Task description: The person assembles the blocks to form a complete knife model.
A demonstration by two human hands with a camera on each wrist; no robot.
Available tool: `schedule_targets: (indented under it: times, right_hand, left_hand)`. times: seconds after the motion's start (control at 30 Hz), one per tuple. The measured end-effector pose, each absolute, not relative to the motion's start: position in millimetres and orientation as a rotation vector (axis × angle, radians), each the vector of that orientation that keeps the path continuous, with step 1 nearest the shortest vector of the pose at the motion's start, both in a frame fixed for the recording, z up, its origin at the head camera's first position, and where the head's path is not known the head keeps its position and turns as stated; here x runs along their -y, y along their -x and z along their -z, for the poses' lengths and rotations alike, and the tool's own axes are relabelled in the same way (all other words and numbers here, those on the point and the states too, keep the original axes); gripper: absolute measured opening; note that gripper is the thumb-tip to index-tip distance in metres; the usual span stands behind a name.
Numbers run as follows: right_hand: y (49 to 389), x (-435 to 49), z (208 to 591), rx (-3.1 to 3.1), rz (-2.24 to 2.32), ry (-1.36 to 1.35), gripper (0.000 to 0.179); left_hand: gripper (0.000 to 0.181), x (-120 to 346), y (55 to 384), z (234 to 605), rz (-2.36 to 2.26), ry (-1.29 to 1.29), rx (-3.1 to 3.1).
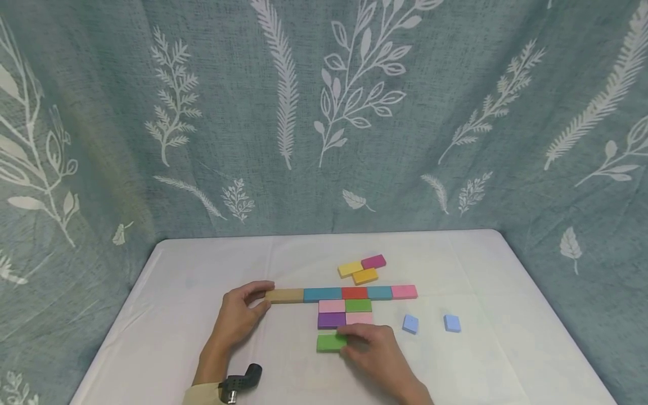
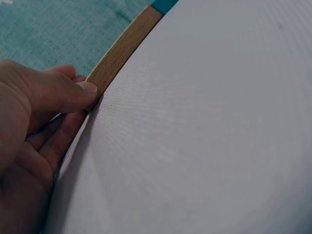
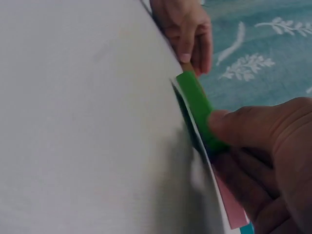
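Observation:
My left hand point(image 1: 237, 316) holds the left end of a tan wooden block point(image 1: 287, 296) between thumb and fingers. That block begins a straight row that continues with a blue block point(image 1: 322, 294), a red one point(image 1: 354, 293), a second blue one point(image 1: 379, 292) and a pink one point(image 1: 404, 292). A green block point(image 1: 329, 343) is pinched at its right end by my right hand point(image 1: 377, 351), just on the near side of a purple block point(image 1: 331, 321). Beside the purple block, a light pink block point(image 1: 359, 318) is partly covered by the right fingers. In the right wrist view the thumb presses the green block point(image 3: 196, 97).
Another light pink block point(image 1: 331, 306) and green block point(image 1: 358, 305) sit against the row's near side. Beyond the row lie yellow point(image 1: 350, 269), orange point(image 1: 365, 276) and magenta point(image 1: 373, 261) blocks. Two small blue squares point(image 1: 410, 324) rest to the right. Patterned curtains point(image 1: 309, 112) surround the white table point(image 1: 471, 270).

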State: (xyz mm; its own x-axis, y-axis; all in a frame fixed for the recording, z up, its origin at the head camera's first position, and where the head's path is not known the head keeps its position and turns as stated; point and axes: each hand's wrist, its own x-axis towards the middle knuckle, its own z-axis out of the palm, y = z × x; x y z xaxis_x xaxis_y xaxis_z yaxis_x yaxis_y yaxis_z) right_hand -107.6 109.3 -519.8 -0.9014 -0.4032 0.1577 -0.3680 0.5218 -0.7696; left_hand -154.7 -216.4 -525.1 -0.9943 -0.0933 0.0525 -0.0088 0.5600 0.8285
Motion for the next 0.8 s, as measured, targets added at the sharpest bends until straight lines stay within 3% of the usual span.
schedule_targets:
  times: [0.5, 0.8]
  right_hand:
    - [105.3, -104.1, 520.6, -2.821, 1.222, 0.999, 0.033]
    - [109.9, -96.7, 517.9, -2.861, 1.133, 0.957, 0.027]
  left_hand:
    - [0.042, 216.0, 154.1, 523.5, 1.434, -0.073, 2.683]
    - [0.042, 216.1, 153.8, 524.6, 1.435, -0.080, 2.688]
